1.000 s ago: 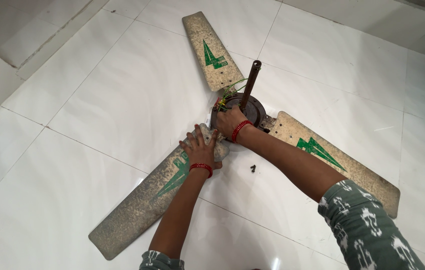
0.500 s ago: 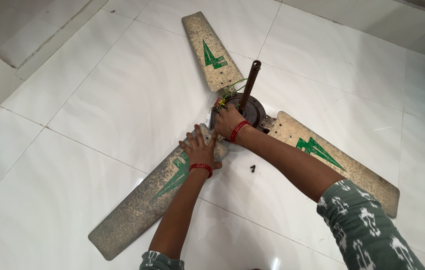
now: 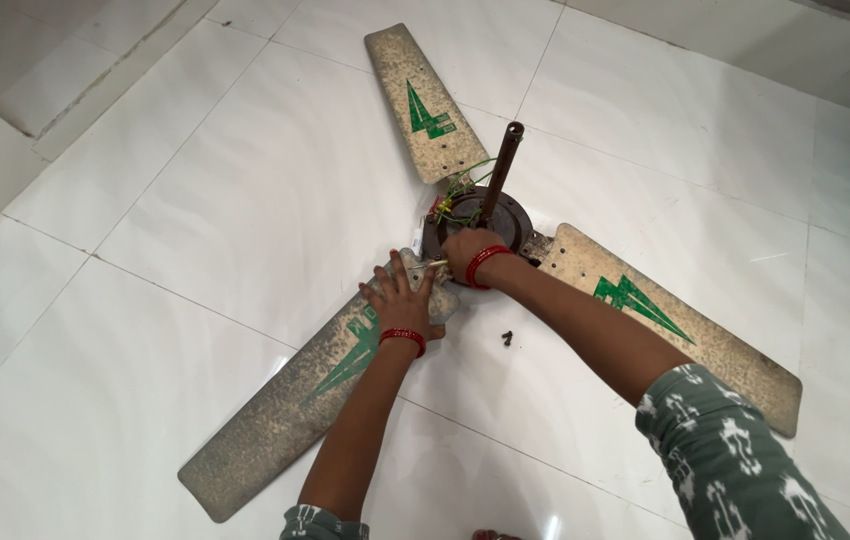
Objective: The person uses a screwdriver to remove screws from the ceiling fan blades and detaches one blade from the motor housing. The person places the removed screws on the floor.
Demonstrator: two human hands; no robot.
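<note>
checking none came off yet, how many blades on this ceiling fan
3. One blade points to the far side, one blade runs out under the right arm, and one blade lies nearest, its root under the left hand. None looks hidden.

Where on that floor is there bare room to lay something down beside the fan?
Bare tiles lie between the top blade and the lower-left blade, and between the top blade and the right blade. It is crowded at the motor hub, where the left hand, right hand, rod and wires meet. A small dark screw lies below the right forearm.
</note>
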